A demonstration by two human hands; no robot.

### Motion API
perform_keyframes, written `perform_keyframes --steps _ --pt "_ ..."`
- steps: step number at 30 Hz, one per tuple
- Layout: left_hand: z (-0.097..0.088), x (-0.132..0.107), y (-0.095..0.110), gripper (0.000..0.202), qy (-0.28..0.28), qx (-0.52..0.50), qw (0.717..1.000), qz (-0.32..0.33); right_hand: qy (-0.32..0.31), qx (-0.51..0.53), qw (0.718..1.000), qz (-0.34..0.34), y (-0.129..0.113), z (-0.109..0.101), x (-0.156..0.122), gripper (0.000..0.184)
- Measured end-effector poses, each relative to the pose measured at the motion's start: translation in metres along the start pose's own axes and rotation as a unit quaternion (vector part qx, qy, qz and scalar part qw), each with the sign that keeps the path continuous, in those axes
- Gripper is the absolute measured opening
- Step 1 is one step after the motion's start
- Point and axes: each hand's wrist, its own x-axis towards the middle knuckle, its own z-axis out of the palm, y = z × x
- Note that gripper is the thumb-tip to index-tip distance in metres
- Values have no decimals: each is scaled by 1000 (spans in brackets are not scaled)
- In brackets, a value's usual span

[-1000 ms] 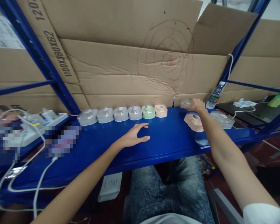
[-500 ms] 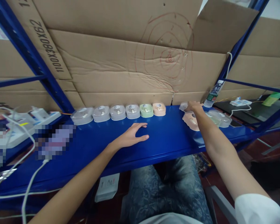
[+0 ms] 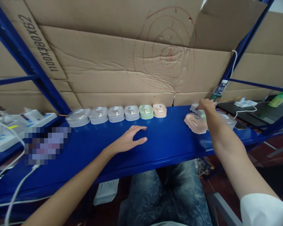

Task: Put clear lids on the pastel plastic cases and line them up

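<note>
My left hand (image 3: 132,139) hovers over the blue shelf (image 3: 165,142), its fingers apart and nothing in them. At the right, my right hand (image 3: 205,104) is closed on a small translucent plastic container (image 3: 194,108), mostly covered by my fingers. Just in front of that hand lies a peach plastic container (image 3: 195,123). A green one and a clear greyish container (image 3: 229,120) are partly hidden behind my forearm. Along the back stands a row of lidded containers: several greyish ones (image 3: 116,114), a green container (image 3: 146,112) and a peach container (image 3: 159,110).
A water bottle (image 3: 217,92) leans at the back right, close to my right hand. Power strips (image 3: 41,121) and white cables (image 3: 16,197) occupy the left end, beside a pixelated purple object (image 3: 48,146). Cardboard (image 3: 103,59) backs the shelf between blue posts.
My right hand has moved right, carrying the translucent container past the back of the loose peach one. My left hand stays open over the shelf. The view has shifted slightly.
</note>
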Motion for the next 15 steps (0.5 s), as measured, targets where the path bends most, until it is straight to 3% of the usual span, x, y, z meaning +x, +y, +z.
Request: perform_keyframes --steps 7,10,13,15 --pt "2 1 -2 59 4 1 1000 -2 9 -21 999 29 16 -1 -1 55" --pt "2 1 -2 59 4 4 1000 4 27 -23 999 28 9 -13 -10 56" --pt "2 1 -1 59 4 3 1000 4 67 -9 996 -66 -22 -24 -36 62" --pt "2 2 -1 59 6 0 1000 1 66 46 968 -239 -55 -22 -64 72"
